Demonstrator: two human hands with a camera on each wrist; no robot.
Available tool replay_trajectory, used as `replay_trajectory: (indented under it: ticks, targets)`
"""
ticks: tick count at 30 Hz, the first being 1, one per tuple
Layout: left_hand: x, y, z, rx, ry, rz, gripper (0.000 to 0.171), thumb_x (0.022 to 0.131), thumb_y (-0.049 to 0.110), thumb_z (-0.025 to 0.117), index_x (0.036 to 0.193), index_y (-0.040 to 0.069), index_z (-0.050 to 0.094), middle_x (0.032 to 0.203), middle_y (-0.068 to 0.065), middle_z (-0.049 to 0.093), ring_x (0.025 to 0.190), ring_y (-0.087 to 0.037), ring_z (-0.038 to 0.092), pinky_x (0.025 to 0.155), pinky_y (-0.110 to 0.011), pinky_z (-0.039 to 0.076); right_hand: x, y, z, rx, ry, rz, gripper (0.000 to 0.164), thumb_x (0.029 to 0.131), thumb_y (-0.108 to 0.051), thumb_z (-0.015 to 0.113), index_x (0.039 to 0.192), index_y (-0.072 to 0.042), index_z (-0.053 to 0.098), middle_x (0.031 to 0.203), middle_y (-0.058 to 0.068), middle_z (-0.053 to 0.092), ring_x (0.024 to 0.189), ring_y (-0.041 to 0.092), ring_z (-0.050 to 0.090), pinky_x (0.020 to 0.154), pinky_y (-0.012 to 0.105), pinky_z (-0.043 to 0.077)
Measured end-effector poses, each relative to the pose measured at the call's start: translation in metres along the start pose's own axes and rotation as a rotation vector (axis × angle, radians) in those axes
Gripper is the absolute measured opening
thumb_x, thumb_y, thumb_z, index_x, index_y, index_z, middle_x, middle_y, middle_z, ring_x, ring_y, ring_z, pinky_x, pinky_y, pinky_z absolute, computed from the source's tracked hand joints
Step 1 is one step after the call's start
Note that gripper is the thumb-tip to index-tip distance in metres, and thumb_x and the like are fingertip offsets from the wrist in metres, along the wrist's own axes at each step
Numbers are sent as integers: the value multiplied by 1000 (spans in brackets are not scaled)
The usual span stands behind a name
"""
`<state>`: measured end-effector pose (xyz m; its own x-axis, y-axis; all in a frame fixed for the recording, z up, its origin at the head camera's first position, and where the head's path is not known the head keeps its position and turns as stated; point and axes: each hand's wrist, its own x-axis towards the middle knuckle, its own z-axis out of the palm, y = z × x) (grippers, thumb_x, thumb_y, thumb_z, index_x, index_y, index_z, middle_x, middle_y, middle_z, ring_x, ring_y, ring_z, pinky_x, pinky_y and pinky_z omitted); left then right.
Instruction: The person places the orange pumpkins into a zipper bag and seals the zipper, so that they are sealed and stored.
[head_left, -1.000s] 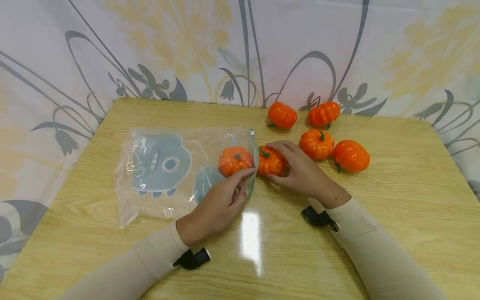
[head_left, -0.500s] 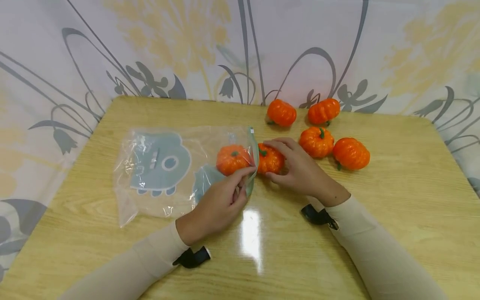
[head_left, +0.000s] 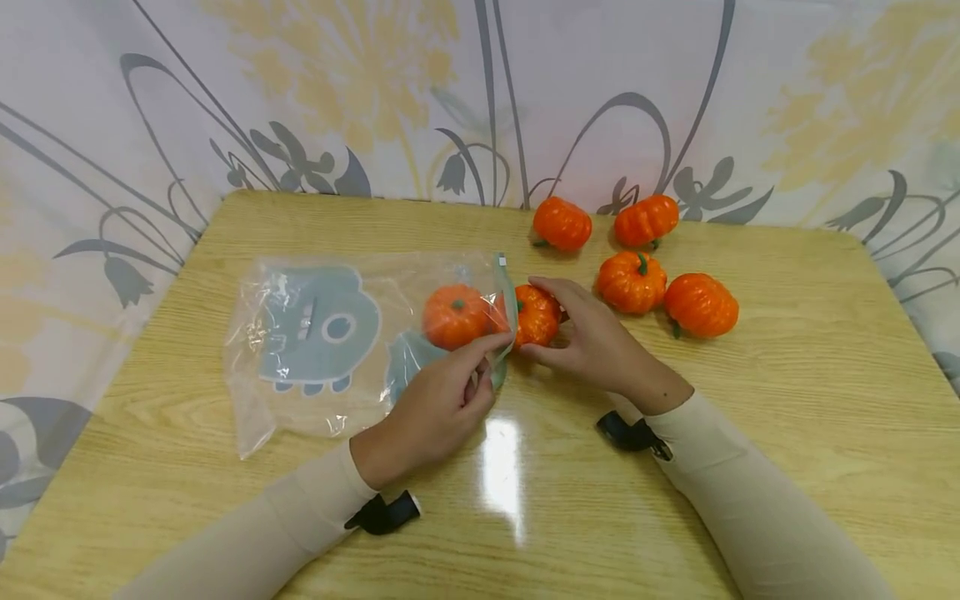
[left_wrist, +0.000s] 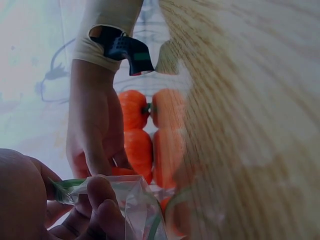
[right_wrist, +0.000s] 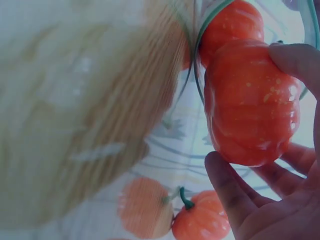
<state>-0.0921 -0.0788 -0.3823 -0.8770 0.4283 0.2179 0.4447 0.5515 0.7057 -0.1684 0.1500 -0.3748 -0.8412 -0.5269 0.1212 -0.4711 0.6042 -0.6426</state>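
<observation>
A clear zip bag (head_left: 405,287) with a blue-grey dinosaur print lies flat, its green-edged mouth facing right. My left hand (head_left: 431,412) pinches the near edge of that mouth between thumb and fingers. Inside, close to the opening, sits one small orange pumpkin (head_left: 452,321). My right hand (head_left: 600,342) grips a second pumpkin (right_wrist: 252,107) with thumb and fingers spread around its sides. This pumpkin is partly within the bag's mouth and partly behind the clear plastic. In the right wrist view it stands right against the pumpkin inside.
Several more orange pumpkins with green stems stand at the back right, one being the rightmost pumpkin (head_left: 701,306). The wooden table (head_left: 817,400) meets a flower-patterned cloth (head_left: 480,92) at its back and left edges.
My right hand has moved slightly left, pushing its pumpkin into the bag's mouth. The pumpkin inside has shifted left too. My left hand keeps its pinch on the bag edge.
</observation>
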Motion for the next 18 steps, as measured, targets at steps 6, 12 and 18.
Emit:
replay_trajectory:
  ticks: [6, 12, 18]
  targets:
    - [0, 2, -1, 23, -7, -4, 47, 97, 10, 49, 143, 16, 52, 84, 7, 53, 64, -5, 46, 58, -21, 43, 2, 0, 3, 73, -14, 33, 82, 80, -27, 85, 147, -4, 44, 145, 15, 48, 130, 30, 51, 102, 45, 51]
    - [0, 2, -1, 26, 11, 11, 49, 96, 10, 49, 144, 17, 52, 88, 5, 55, 69, -6, 48, 63, -21, 45, 4, -3, 5, 134, -10, 50, 80, 79, -25, 86, 147, -8, 46, 143, 14, 49, 131, 30, 51, 103, 45, 50]
    - [0, 2, -2, 31, 8, 13, 49, 96, 11, 50, 144, 17, 53, 87, 6, 55, 69, -5, 49, 63, -20, 45, 3, -6, 7, 176, -27, 78, 80, 79, -21, 86, 147, -7, 45, 145, 16, 49, 120, 31, 59, 94, 43, 56]
